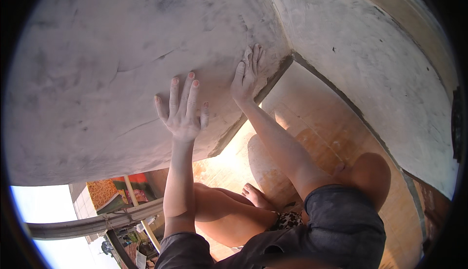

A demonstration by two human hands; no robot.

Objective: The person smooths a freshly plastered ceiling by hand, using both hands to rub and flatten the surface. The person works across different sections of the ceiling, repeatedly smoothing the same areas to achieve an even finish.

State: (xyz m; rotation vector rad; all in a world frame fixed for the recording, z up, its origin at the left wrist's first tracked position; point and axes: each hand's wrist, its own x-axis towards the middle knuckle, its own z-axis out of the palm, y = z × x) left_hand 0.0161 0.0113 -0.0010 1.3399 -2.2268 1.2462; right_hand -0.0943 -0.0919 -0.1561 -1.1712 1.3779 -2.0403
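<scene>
My left hand (184, 115) lies against the grey plastered wall (97, 79), its fingers spread and stretched out, nothing in its grasp. Pale dust coats both hands and runs down the forearms. Farther right, close to the inner corner, my right hand (247, 76) presses on the same wall with its fingers held close together. Something pale and crumpled seems to sit at those fingers, too dusty to make out. Faint cracks and darker smudges mark the plaster around the hands.
A second plastered wall (370, 69) meets the first at the right. Below is a dusty tan floor (312, 127), where my bare foot (256, 196) rests. At lower left, a rail (92, 225) crosses an opening above a drop, with poles beside it.
</scene>
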